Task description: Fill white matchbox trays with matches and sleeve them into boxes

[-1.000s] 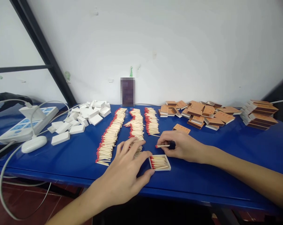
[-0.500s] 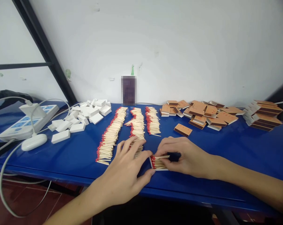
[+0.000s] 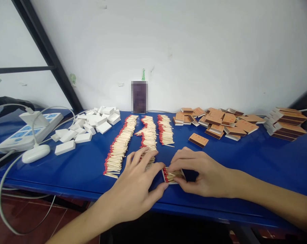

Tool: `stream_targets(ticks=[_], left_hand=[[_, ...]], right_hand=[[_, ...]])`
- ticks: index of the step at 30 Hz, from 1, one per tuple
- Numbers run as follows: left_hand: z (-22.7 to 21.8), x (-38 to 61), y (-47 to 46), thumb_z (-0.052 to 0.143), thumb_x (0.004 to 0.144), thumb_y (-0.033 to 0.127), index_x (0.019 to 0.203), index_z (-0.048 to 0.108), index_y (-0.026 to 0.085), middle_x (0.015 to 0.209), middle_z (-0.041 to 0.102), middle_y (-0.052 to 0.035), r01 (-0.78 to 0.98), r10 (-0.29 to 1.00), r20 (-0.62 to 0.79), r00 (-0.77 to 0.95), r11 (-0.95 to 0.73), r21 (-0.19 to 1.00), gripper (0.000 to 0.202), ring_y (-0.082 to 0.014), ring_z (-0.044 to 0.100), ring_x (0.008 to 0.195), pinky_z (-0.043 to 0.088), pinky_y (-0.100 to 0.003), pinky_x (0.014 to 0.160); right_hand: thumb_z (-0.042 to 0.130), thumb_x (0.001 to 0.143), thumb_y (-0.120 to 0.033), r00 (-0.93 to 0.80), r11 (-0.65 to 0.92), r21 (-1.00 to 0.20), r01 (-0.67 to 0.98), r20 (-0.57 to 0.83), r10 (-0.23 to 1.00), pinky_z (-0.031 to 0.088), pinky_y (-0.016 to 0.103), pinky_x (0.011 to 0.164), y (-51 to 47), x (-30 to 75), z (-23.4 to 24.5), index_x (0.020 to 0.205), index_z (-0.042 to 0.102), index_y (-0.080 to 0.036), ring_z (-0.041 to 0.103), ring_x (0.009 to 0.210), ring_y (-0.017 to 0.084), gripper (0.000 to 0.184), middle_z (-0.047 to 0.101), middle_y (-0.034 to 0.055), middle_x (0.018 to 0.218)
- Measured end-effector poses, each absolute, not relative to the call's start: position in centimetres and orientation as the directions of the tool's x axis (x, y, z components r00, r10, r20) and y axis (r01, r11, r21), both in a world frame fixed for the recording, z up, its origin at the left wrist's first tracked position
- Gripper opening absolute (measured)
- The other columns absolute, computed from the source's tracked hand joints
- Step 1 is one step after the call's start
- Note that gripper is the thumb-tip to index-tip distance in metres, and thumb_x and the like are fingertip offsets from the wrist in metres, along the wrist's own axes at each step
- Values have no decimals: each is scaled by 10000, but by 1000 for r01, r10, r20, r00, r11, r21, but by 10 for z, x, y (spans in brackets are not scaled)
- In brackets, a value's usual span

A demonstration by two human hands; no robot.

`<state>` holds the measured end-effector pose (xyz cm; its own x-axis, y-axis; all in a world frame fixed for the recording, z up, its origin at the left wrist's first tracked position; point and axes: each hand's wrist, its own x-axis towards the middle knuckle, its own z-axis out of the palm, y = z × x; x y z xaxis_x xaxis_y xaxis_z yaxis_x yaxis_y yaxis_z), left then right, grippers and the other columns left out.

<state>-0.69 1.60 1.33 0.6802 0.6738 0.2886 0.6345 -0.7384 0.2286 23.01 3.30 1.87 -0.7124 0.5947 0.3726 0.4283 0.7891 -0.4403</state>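
Note:
A small white matchbox tray (image 3: 164, 176) lies near the front edge of the blue table, with red-headed matches (image 3: 171, 177) in it, heads to the left. The thumb and forefinger of my left hand (image 3: 135, 189) hold the tray's left end at its two corners. Its other fingers stretch over the near end of the middle row of matches (image 3: 148, 134). My right hand (image 3: 201, 171) has thumb and forefinger bent into the tray, their tips on the matches there. The palm and fingers hide part of the tray's right end.
Two more match rows, a long one (image 3: 121, 145) and a short one (image 3: 166, 132), flank the middle row. White trays (image 3: 92, 123) lie heaped at left beside a power strip (image 3: 28, 132) with cables. Orange matchbox sleeves (image 3: 219, 122) lie at right, near stacked sleeves (image 3: 286, 123).
The match that stuck out above the tray between my right thumb and forefinger now lies down among the others. My right hand has lowered slightly; my left hand keeps its place.

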Motion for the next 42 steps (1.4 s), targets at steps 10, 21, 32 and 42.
stream_targets(ticks=[10, 21, 32, 42], left_hand=[[13, -7, 16, 499, 997, 362, 1259, 584, 235, 1470, 442, -110, 634, 674, 283, 683, -739, 228, 304, -336, 320, 1379, 357, -568, 1096], [12, -7, 16, 534, 986, 290, 1319, 548, 253, 1452, 492, -77, 564, 613, 343, 712, -790, 241, 335, -321, 311, 1413, 367, -556, 1131], [14, -9, 17, 485, 991, 173, 1214, 629, 270, 1376, 518, -67, 511, 561, 346, 752, -828, 232, 283, -292, 357, 1372, 360, -513, 1131], [15, -7, 18, 494, 997, 187, 1302, 586, 281, 1304, 601, -63, 497, 555, 350, 755, -832, 248, 332, -271, 461, 1297, 406, -474, 1074]], right_hand=[[612, 912, -322, -654, 734, -361, 575, 336, 678, 365, 285, 641, 42, 236, 22, 763, 625, -202, 418, 574, 118, 192, 468, -44, 573], [545, 901, -232, -685, 708, -465, 531, 257, 682, 297, 225, 483, 48, 242, 21, 755, 557, -196, 325, 477, 82, 150, 360, -72, 560], [540, 923, -274, -719, 718, -451, 530, 211, 663, 323, 229, 523, 50, 241, 18, 805, 559, -196, 387, 528, 91, 142, 426, -52, 626], [528, 937, -340, -680, 743, -312, 592, 301, 668, 377, 247, 579, 47, 243, 21, 971, 597, -199, 485, 551, 112, 161, 511, -38, 632]])
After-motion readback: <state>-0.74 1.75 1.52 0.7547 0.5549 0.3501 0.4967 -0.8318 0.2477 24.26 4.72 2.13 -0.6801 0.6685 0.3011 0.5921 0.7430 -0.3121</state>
